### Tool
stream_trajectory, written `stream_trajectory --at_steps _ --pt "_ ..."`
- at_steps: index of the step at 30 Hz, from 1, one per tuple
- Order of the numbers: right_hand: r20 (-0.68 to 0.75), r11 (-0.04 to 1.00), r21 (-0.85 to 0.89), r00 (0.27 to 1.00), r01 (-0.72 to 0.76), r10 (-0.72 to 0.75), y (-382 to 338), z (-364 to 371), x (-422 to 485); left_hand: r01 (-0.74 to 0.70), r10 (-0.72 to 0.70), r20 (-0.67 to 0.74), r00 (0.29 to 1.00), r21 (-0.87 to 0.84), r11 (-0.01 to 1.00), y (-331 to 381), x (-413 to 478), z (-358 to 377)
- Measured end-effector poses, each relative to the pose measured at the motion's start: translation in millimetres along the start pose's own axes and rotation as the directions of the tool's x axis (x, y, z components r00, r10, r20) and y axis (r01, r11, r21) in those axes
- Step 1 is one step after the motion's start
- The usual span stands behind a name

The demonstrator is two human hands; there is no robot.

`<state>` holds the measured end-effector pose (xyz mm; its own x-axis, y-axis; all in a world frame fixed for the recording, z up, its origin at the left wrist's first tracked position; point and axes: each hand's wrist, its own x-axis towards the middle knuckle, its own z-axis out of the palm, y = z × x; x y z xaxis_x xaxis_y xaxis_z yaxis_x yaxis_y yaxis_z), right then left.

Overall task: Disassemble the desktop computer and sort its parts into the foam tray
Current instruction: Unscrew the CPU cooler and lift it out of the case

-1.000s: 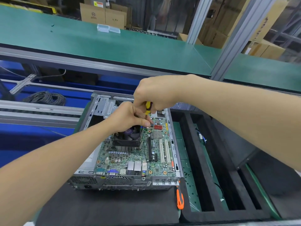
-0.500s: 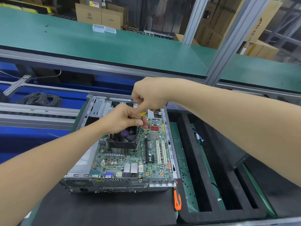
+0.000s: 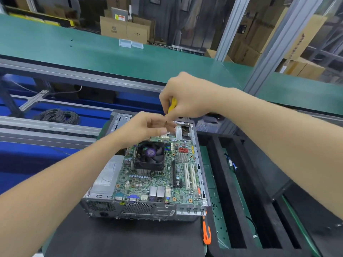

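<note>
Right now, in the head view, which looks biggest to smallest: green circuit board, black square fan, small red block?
Green circuit board
Black square fan
Small red block
All sit together, so nearness hardly matters.

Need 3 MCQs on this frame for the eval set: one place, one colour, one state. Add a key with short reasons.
1. Where does the orange-handled tool lie?
A) on the fan
B) at the near right corner of the computer case, beside the foam tray
C) on the green shelf

2. What colour is the handle of the screwdriver in the right hand?
A) yellow
B) red
C) blue

3. What state is the case in?
A) lid on
B) open, circuit board inside
C) emptied

Key:
1. B, it lies just off that corner.
2. A, yellow shows in the grip.
3. B, the board sits exposed in the case.
</note>
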<state>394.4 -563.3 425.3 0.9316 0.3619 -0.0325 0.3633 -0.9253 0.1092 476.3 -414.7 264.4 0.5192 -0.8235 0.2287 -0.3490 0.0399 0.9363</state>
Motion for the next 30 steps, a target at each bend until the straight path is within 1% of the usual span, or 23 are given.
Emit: stream_trajectory --at_steps 1,3,5,8,11,13,15,17,20,24,30 --pt "-0.044 1.000 0.026 0.999 -0.010 0.011 -4 -6 1 -0.013 0.013 0.003 1.000 0.010 1.000 5 -6 -8" --pt "-0.073 0.998 0.064 0.997 -0.011 0.016 -17 -9 7 0.003 -0.005 0.033 0.999 0.053 0.999 10 -20 -24" --pt "-0.059 0.996 0.085 0.998 0.002 0.003 -34 -4 16 0.038 -0.044 0.060 0.997 0.094 0.995 6 -36 -35" --pt "-0.027 0.992 0.125 1.000 0.001 0.003 -55 10 31 0.108 -0.112 0.063 0.992 0.053 0.993 -5 -61 -44" --pt "0.052 0.989 0.149 0.998 -0.026 0.018 -65 24 42 0.157 -0.161 0.049 0.986 0.080 0.984 -17 -77 -40" --pt "0.096 0.987 0.158 0.995 -0.043 0.028 -68 32 46 0.164 -0.163 -0.020 0.986 0.021 0.986 -23 -80 -33" --pt "0.107 0.986 0.161 0.994 -0.050 0.033 -68 36 48 0.145 -0.149 -0.095 0.984 -0.044 0.988 -26 -82 -28" --pt "0.113 0.987 0.154 0.993 -0.047 0.030 -66 36 49 0.123 -0.126 -0.124 0.984 -0.034 0.992 -28 -83 -27" --pt "0.120 0.984 0.165 0.992 -0.061 0.041 -65 37 50 0.125 -0.130 -0.133 0.983 -0.048 0.991 -30 -84 -28" --pt "0.110 0.982 0.175 0.992 -0.073 0.055 -67 38 50 0.139 -0.140 -0.124 0.982 -0.017 0.990 -31 -84 -29" --pt "0.130 0.983 0.171 0.991 -0.066 0.044 -67 33 50 0.113 -0.116 -0.090 0.989 -0.034 0.993 -30 -83 -30"
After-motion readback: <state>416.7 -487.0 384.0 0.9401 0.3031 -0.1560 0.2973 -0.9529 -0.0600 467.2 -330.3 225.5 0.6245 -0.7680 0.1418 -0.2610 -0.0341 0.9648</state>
